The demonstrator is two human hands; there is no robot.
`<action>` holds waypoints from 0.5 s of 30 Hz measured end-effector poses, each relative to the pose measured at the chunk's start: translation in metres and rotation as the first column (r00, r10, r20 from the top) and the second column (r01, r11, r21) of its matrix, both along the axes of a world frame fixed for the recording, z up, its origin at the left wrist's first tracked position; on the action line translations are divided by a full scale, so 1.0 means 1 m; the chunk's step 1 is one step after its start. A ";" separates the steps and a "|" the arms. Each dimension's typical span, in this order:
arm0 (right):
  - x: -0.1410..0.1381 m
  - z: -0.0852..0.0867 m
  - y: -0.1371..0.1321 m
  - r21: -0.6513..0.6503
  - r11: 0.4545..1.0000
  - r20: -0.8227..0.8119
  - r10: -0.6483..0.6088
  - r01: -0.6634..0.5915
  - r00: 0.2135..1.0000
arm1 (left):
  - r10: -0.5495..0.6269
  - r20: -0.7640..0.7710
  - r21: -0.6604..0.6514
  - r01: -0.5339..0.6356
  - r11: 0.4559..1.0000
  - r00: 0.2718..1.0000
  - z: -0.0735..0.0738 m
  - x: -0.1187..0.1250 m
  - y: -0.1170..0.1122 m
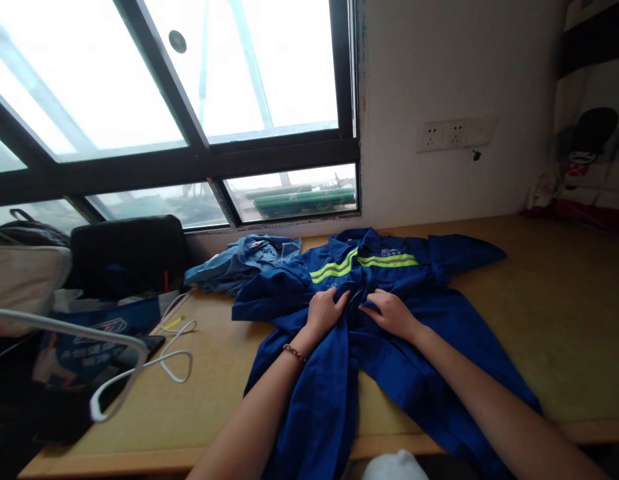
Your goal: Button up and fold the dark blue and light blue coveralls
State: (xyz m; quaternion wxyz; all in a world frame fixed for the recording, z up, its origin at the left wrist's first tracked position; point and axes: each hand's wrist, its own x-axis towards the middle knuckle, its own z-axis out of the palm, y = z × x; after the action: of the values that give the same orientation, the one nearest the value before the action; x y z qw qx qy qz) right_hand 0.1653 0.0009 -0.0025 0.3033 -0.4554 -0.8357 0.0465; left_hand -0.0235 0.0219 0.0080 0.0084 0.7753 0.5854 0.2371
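Observation:
Blue work coveralls [414,333] with yellow-green reflective bands across the chest lie front side up on a wooden table, collar toward the window and legs toward me. At the waist, my left hand [325,312] pinches the fabric on the left side of the front opening. My right hand [389,313] grips the matching edge on the other side, a short gap away. Both hands are closed on the cloth. One trouser leg hangs over the table's front edge. The exact fastening between the hands is too small to make out.
A crumpled light blue garment [254,257] lies by the window behind the left sleeve. A white cable [176,360] loops over the table's left side. Bags [29,280] and a dark chair back [129,253] stand at left. Wall sockets [456,133] sit above the table [564,320].

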 end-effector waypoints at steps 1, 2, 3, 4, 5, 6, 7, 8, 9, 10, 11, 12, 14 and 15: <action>-0.003 0.005 -0.004 0.049 0.999 -0.061 0.016 -0.013 0.998 | -0.066 0.077 0.025 0.064 0.998 0.995 0.004 0.003 -0.006; -0.003 0.009 -0.006 0.094 0.996 -0.134 0.012 0.000 0.991 | -0.140 0.148 0.046 0.134 0.990 0.979 0.007 0.007 -0.013; -0.001 0.013 -0.006 0.130 0.991 -0.208 -0.004 0.032 0.978 | -0.214 0.207 0.063 0.205 0.977 0.955 0.011 0.010 -0.021; 0.002 0.016 -0.005 0.155 0.985 -0.276 -0.027 0.072 0.961 | -0.290 0.250 0.080 0.279 0.957 0.924 0.014 0.013 -0.028; 0.007 0.017 -0.002 0.165 0.981 -0.329 -0.045 0.105 0.943 | -0.364 0.277 0.095 0.352 0.931 0.889 0.016 0.016 -0.036; 0.012 0.017 0.001 0.154 0.981 -0.364 -0.052 0.115 0.930 | -0.432 0.290 0.107 0.420 0.901 0.854 0.017 0.018 -0.042; 0.016 0.016 0.004 0.112 0.989 -0.380 -0.044 0.093 0.924 | -0.487 0.291 0.116 0.475 0.872 0.823 0.017 0.019 -0.048; 0.018 0.015 0.007 0.038 0.998 -0.386 -0.027 0.045 0.922 | -0.525 0.287 0.124 0.513 0.850 0.801 0.016 0.020 -0.051; 0.019 0.013 0.009 -0.056 0.998 -0.388 -0.006 -0.017 0.922 | -0.546 0.279 0.130 0.533 0.836 0.790 0.014 0.021 -0.053; 0.019 0.011 0.010 -0.154 0.985 -0.395 0.015 -0.082 0.919 | -0.553 0.271 0.136 0.537 0.832 0.788 0.012 0.021 -0.054; 0.016 0.010 0.010 -0.241 0.961 -0.413 0.027 -0.137 0.910 | -0.547 0.264 0.144 0.528 0.837 0.794 0.009 0.022 -0.052; 0.012 0.009 0.008 -0.309 0.934 -0.449 0.022 -0.178 0.893 | -0.534 0.262 0.158 0.510 0.845 0.804 0.007 0.022 -0.050; 0.001 0.009 0.002 -0.394 0.888 -0.587 -0.044 -0.238 0.809 | -0.504 0.273 0.218 0.457 0.862 0.820 0.006 0.021 -0.044; -0.005 0.011 -0.002 -0.425 0.861 -0.672 -0.095 -0.278 0.734 | -0.485 0.286 0.265 0.418 0.869 0.826 0.007 0.021 -0.042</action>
State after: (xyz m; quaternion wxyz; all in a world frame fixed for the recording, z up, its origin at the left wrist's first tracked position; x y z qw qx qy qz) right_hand 0.1604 -0.0016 0.0082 0.4531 -0.4264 -0.6494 0.4373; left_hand -0.0022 -0.0198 0.0148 0.0921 0.8356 0.3483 0.4147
